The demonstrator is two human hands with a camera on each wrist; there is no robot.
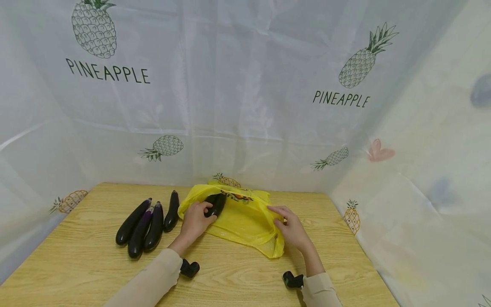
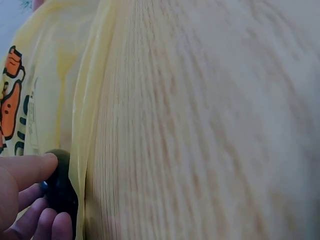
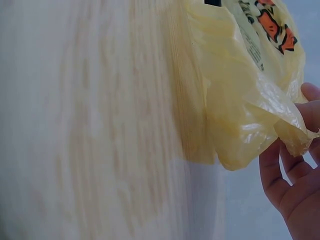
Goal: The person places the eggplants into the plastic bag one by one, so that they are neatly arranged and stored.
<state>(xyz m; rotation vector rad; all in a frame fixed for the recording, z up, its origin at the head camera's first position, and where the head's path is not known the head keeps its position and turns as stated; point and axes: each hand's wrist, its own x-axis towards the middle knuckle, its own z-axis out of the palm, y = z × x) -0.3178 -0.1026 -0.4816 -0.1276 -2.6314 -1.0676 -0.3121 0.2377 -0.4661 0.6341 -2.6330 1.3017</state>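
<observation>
A yellow plastic bag [image 1: 241, 224] lies with its mouth towards me. My left hand [image 1: 195, 219] reaches into its left side and grips a dark purple eggplant [image 1: 218, 205] between thumb and fingers. In the left wrist view the rounded end of the eggplant [image 2: 62, 187] shows between the fingers, beside the bag's edge [image 2: 85, 120]. At the right side of the mouth, my right hand [image 1: 289, 226] pinches the bag's edge. The right wrist view has the thin plastic of the bag [image 3: 245, 115] bunched at the fingers of that hand [image 3: 295, 192].
Several eggplants [image 1: 134, 226] lie grouped on the wooden table [image 1: 238, 273] left of the bag. A single eggplant [image 1: 172, 212] sits between that group and the bag. White curtains printed with pineapples [image 1: 230, 106] hang behind and beside the table.
</observation>
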